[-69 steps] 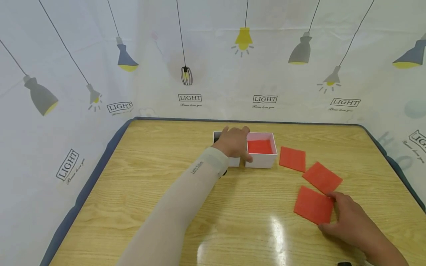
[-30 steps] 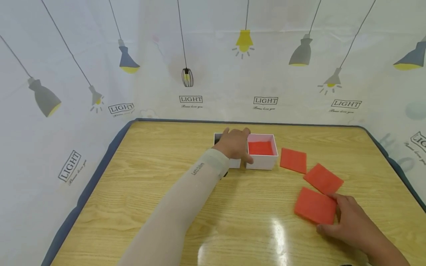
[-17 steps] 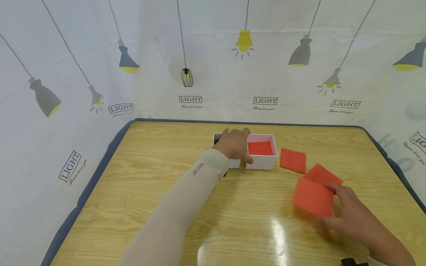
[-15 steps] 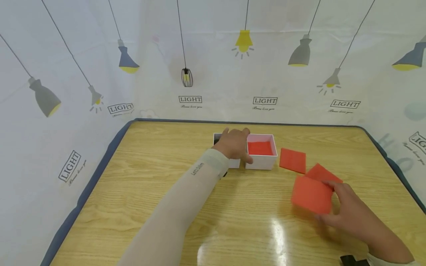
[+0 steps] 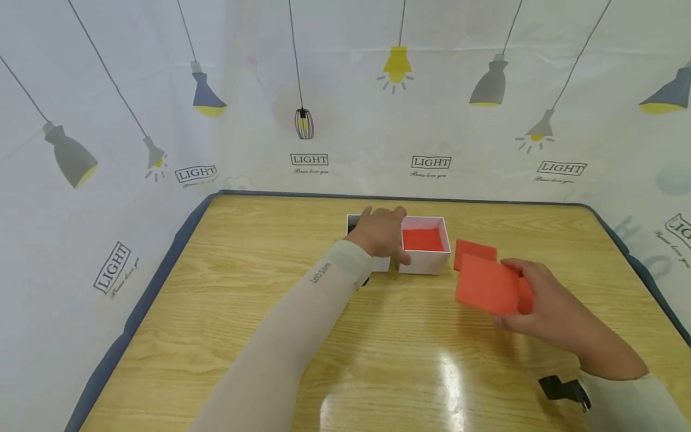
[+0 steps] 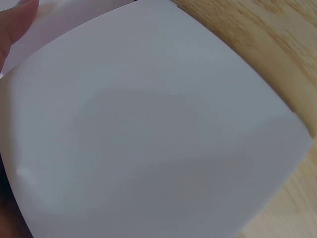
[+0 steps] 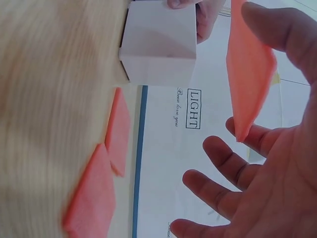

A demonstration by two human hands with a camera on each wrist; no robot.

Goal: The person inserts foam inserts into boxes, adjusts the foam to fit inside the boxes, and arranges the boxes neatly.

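Observation:
My right hand [image 5: 556, 306] pinches a red, cloth-like square [image 5: 486, 285] by its right side, thumb at the near edge and index finger at the far one. In the right wrist view this square [image 7: 250, 74] hangs tilted off the table, my other fingers spread. My left hand [image 5: 378, 233] grips the left side of a white box [image 5: 422, 263], thumb at its front corner. Red material [image 5: 422, 240] lies in that box. Two more red squares rest on the table: one [image 5: 476, 249] right of the box, another [image 5: 525, 295] partly hidden behind the held square.
A second white box [image 5: 381, 264] with something dark inside stands left of the first, mostly covered by my left hand. The wooden table [image 5: 227, 300] meets a white lamp-print sheet [image 5: 345, 138] along its back and sides.
My right hand has lifted the nearest red square off the table and carried it left and away from me, over the other squares. My left hand stays put on the box.

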